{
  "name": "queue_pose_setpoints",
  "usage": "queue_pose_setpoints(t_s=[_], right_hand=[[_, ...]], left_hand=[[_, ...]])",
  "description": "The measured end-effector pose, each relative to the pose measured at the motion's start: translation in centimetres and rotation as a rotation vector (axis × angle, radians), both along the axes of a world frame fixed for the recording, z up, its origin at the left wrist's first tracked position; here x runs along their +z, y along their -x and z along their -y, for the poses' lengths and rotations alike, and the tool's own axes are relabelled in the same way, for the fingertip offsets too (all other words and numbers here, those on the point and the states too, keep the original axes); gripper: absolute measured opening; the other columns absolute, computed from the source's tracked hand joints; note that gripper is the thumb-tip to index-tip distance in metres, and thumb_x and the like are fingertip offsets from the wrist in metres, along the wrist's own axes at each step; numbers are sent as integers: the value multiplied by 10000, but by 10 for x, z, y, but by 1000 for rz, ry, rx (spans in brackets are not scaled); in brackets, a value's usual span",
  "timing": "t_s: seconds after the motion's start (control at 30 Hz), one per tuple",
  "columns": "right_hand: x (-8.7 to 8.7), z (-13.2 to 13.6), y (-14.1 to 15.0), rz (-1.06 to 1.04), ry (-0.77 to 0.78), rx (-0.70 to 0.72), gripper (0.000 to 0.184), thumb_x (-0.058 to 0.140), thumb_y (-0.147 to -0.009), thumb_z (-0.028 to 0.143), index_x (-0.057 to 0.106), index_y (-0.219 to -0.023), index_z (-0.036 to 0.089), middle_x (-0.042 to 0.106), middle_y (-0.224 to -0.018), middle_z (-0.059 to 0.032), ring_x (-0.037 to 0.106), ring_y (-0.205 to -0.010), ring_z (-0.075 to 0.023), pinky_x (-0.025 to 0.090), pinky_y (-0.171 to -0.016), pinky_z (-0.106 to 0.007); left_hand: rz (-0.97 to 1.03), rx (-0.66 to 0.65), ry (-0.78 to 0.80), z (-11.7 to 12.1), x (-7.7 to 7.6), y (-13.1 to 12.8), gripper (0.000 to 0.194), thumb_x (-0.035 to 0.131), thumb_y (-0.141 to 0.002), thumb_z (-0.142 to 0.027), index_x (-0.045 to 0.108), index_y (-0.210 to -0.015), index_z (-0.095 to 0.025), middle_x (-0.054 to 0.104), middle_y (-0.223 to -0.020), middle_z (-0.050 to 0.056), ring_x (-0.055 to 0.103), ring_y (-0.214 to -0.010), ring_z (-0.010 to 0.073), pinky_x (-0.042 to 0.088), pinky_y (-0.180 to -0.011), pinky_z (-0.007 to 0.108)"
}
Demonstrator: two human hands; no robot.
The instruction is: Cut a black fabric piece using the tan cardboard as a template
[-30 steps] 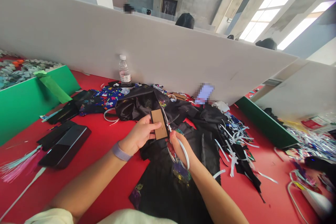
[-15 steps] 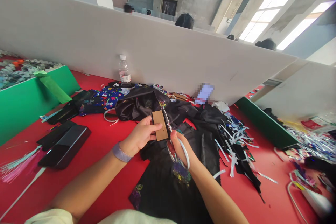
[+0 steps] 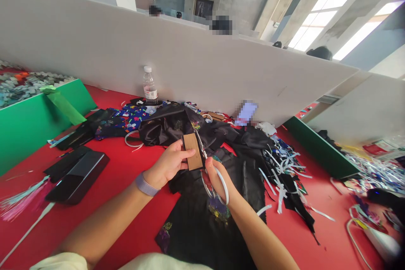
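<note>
My left hand [image 3: 172, 161] is closed on a small brown rectangular card [image 3: 193, 151] backed by black fabric, its thumb lying across the brown face. My right hand [image 3: 218, 174] grips white-handled scissors [image 3: 224, 187], whose blades run up along the card's right edge, against the black margin. Whether the blades are parted there is hard to make out. Below both hands, a large piece of black cloth [image 3: 202, 228] with purple and gold patterned spots covers the red table [image 3: 133, 215]. More shiny black cloth [image 3: 164, 124] lies bunched beyond them.
A water bottle [image 3: 149, 85] stands against the white partition [image 3: 190, 67]. Left are a black box-like device [image 3: 79, 177] with a cable and pink and pale tassels [image 3: 28, 200]. White strips [image 3: 281, 190] and scraps lie to the right. Green dividers [image 3: 41, 112] edge both sides; a blurred phone [image 3: 246, 113] leans behind.
Almost nothing differs. Both hands, the card and the scissors stay in the same place, with only a very slight shift of the view.
</note>
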State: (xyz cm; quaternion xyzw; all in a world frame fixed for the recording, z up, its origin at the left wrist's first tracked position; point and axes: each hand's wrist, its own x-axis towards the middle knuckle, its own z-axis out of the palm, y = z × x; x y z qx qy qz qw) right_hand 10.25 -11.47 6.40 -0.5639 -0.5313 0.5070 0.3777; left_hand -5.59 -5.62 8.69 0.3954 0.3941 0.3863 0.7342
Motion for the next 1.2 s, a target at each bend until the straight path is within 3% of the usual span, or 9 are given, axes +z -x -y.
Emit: queue_pose_setpoints(t_s=[0.17, 0.43, 0.83, 1.2], right_hand=[[-3, -1, 0, -36, -16, 5, 639, 328, -799, 836, 389, -663, 215, 352, -442, 75, 302, -348, -59, 244, -351, -202], [8, -1, -1, 10, -8, 25, 659, 291, -785, 858, 370, -658, 216, 400, -476, 55, 353, -382, -69, 292, -388, -211], [2, -1, -3, -21, -17, 21, 640, 341, -789, 842, 362, -647, 218, 356, -450, 74, 307, -359, -59, 239, -360, -202], [5, -2, -5, -30, 18, 9, 636, 329, -795, 838, 403, -716, 211, 408, -490, 65, 328, -390, -68, 278, -382, -202]], left_hand=[[-4, -7, 0, 0, -1, 1, 293, 689, -782, -186, 610, -1064, -180, 700, -1058, 90, 689, -926, 240, 584, -666, 313], [4, -19, 7, 0, -3, 1, 298, 707, -773, -209, 611, -1053, -188, 709, -1041, 88, 695, -910, 235, 582, -686, 321], [13, -14, -1, 1, -1, 1, 323, 736, -744, -224, 618, -1042, -185, 711, -1032, 87, 693, -919, 245, 574, -675, 318], [30, -37, 12, 3, 1, 0, 331, 760, -720, -244, 623, -1017, -185, 714, -1027, 86, 690, -926, 256, 571, -712, 351]])
